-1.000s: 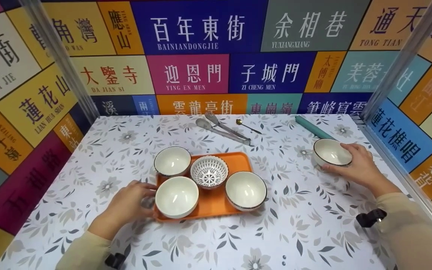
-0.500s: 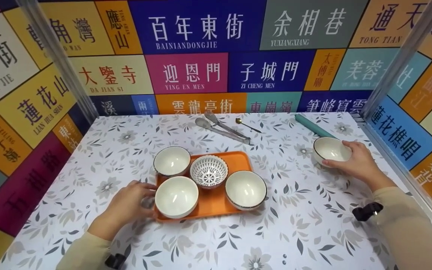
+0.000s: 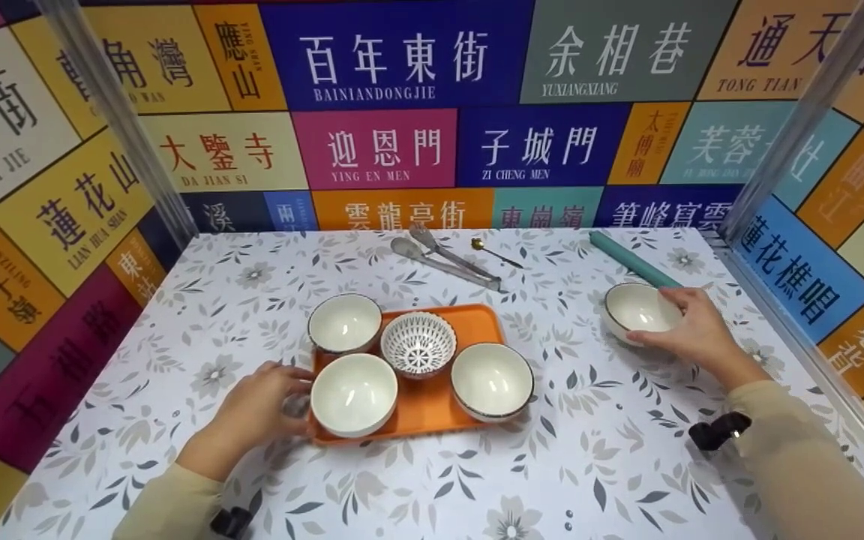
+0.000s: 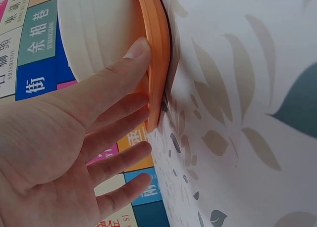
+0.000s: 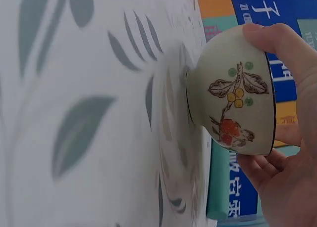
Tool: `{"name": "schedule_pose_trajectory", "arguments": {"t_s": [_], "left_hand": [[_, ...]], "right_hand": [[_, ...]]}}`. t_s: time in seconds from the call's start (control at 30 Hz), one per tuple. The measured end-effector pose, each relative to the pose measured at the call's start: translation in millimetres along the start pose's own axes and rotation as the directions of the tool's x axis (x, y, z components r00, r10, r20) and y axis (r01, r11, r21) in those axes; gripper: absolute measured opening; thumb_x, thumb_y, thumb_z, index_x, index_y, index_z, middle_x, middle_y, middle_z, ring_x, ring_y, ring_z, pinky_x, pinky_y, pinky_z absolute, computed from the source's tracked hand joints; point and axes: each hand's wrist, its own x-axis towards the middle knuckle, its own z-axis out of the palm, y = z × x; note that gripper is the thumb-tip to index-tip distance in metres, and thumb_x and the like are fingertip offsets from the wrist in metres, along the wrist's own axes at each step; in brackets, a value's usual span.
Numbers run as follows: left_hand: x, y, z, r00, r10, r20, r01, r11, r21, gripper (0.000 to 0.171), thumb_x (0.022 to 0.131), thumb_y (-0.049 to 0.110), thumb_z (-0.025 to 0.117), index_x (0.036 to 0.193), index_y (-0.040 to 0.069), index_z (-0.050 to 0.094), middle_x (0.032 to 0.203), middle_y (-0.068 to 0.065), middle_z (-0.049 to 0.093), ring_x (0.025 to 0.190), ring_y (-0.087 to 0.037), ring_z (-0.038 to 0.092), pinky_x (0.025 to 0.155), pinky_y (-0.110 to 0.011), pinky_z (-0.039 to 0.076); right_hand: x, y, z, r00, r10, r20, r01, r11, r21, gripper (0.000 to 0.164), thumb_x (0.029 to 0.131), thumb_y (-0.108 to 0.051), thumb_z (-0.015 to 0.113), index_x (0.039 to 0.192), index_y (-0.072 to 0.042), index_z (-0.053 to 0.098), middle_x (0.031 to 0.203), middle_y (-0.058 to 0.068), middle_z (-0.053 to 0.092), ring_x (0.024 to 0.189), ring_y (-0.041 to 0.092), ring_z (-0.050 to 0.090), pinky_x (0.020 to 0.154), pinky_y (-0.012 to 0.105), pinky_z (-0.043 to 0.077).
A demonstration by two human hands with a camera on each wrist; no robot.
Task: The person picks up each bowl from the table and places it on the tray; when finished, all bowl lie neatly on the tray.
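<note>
My right hand [image 3: 698,330] grips a white bowl [image 3: 638,311] with a dark rim, thumb on the near side and fingers behind. The right wrist view shows a branch-and-fruit picture on that bowl [image 5: 230,93]; its foot is close to the table, and I cannot tell whether they touch. My left hand [image 3: 256,405] rests thumb and fingertips, fairly straight, against the left edge of an orange tray [image 3: 432,416]. On the tray sit a plain white bowl [image 3: 353,394], two dark-rimmed bowls [image 3: 344,322], and a patterned bowl [image 3: 418,345].
Behind the tray lie metal tongs [image 3: 447,262] and a small gold-headed spoon [image 3: 497,253]. A green cylinder [image 3: 631,259] lies just behind the gripped bowl. The flower-patterned table [image 3: 567,465] is bounded by sign-covered walls at the back and both sides.
My right hand has moved the bowl a little to the left and nearer to me, away from the green cylinder. The left hand and the tray have stayed in place.
</note>
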Motion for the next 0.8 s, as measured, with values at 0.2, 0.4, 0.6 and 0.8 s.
{"name": "schedule_pose_trajectory", "arguments": {"t_s": [0.2, 0.4, 0.6, 0.8], "left_hand": [[-1.0, -0.6, 0.1, 1.000, 0.012, -0.011, -0.012, 1.000, -0.003, 0.044, 0.068, 0.021, 0.093, 0.110, 0.012, 0.082, 0.125, -0.003, 0.074, 0.116, -0.029, 0.061, 0.094, -0.052, 0.053], [-2.8, -2.2, 0.9, 1.000, 0.007, -0.005, -0.007, 1.000, -0.005, 0.046, 0.068, 0.020, 0.092, 0.112, 0.012, 0.081, 0.125, -0.004, 0.074, 0.116, -0.029, 0.061, 0.094, -0.052, 0.053], [-1.9, -3.5, 2.2, 1.000, 0.019, -0.005, -0.019, 1.000, 0.001, 0.045, 0.068, 0.021, 0.093, 0.110, 0.012, 0.082, 0.125, -0.004, 0.074, 0.115, -0.029, 0.061, 0.093, -0.052, 0.053], [1.4, -2.0, 2.7, 1.000, 0.005, 0.010, -0.005, 1.000, 0.000, 0.048, 0.067, 0.022, 0.095, 0.112, 0.012, 0.081, 0.126, -0.003, 0.074, 0.116, -0.029, 0.061, 0.095, -0.053, 0.053]], "right_hand": [[-3, -28, 16, 0.992, -0.123, -0.012, 0.124, 0.992, 0.035, 0.122, 0.066, -0.055, 0.094, 0.157, 0.003, 0.038, 0.155, 0.029, 0.036, 0.140, 0.054, 0.039, 0.113, 0.070, 0.034], [3, -58, 34, 0.977, -0.207, 0.046, 0.201, 0.974, 0.101, 0.115, 0.065, -0.045, 0.097, 0.155, 0.001, 0.043, 0.157, 0.024, 0.037, 0.139, 0.050, 0.044, 0.115, 0.065, 0.036], [21, -76, 50, 0.930, -0.335, 0.152, 0.310, 0.936, 0.168, 0.107, 0.065, -0.038, 0.099, 0.153, -0.005, 0.048, 0.154, 0.016, 0.042, 0.142, 0.047, 0.044, 0.117, 0.064, 0.035], [38, -94, 60, 0.892, -0.393, 0.225, 0.342, 0.910, 0.234, 0.104, 0.065, -0.037, 0.099, 0.153, -0.011, 0.050, 0.155, 0.009, 0.044, 0.145, 0.043, 0.042, 0.118, 0.066, 0.032]]}}
